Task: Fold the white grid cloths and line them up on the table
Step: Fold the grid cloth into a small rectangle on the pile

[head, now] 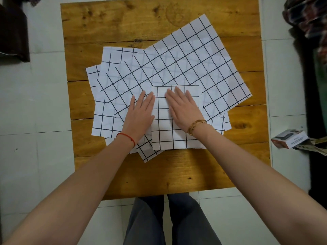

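A square wooden table (109, 29) of knotty, amber-stained planks stands on pale floor tiles. Left of its centre, several flat white grid cloths (104, 119) with black lines lie fanned and overlapping, their lower layers mostly hidden. The left hand (140, 114), with a red string at the wrist, presses flat with straight fingers at the left edge of a smaller folded grid cloth (177, 135) near the table's front. The right hand (182, 108), with a gold bracelet, lies flat on that folded piece, fingers spread. A large tilted grid cloth (203, 64) reaches toward the table's right edge. Beyond it, a small cardboard box (290, 138) sits partly cut off.
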`<state>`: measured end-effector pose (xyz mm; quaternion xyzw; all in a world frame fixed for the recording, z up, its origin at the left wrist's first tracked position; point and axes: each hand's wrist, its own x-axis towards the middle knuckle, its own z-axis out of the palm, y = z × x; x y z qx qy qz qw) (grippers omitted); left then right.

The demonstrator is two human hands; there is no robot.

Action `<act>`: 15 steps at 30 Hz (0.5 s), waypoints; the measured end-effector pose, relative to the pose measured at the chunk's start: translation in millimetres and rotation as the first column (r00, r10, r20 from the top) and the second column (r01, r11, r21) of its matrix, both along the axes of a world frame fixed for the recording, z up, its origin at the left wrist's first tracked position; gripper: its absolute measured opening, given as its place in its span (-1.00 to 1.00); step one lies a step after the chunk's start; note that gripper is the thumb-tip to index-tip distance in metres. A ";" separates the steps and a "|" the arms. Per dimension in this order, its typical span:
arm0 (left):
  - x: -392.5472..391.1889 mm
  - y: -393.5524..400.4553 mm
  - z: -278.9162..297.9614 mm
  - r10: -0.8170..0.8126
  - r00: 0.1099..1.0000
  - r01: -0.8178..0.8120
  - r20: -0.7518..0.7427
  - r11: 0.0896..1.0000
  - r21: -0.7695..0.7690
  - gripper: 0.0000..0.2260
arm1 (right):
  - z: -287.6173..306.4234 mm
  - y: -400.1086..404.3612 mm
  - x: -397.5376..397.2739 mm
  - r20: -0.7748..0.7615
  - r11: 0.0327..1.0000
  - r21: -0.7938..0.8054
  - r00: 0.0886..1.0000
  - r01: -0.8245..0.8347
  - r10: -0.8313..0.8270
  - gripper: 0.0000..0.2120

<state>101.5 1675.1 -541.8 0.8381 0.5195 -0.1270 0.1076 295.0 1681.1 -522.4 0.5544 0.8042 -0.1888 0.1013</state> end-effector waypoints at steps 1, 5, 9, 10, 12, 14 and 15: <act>-1.8 -4.3 0.0 -0.008 1.000 0.008 -0.002 1.000 0.008 -0.42 | -2.5 -0.8 -4.4 0.012 1.000 -0.023 1.000 -0.002 0.002 -0.51; -13.2 -24.5 -2.5 -0.067 0.997 0.068 -0.027 0.997 0.037 -0.47 | -8.3 -4.7 -10.3 0.049 0.996 -0.071 0.998 0.049 -0.046 -0.51; -24.4 -50.5 -2.8 -0.159 0.986 0.161 -0.049 0.986 0.036 -0.49 | -9.1 -4.7 -11.5 0.065 0.994 -0.093 0.997 0.051 -0.045 -0.50; -27.0 -58.5 -2.4 -0.188 0.981 0.190 -0.051 0.982 0.026 -0.48 | -9.1 -4.8 -11.9 0.066 0.993 -0.101 0.997 0.054 -0.047 -0.50; -31.4 -75.1 -0.5 -0.245 0.968 0.244 -0.049 0.970 -0.015 -0.45 | -9.2 -5.4 -12.6 0.067 0.992 -0.112 0.996 0.063 -0.055 -0.50; -35.7 -90.7 1.6 -0.278 0.960 0.275 -0.043 0.960 -0.060 -0.41 | -9.1 -6.6 -14.1 0.068 0.990 -0.118 0.996 0.072 -0.064 -0.50; -37.4 -97.8 3.3 -0.282 0.959 0.279 -0.033 0.957 -0.075 -0.39 | -9.0 -7.3 -15.1 0.069 0.990 -0.121 0.995 0.077 -0.069 -0.50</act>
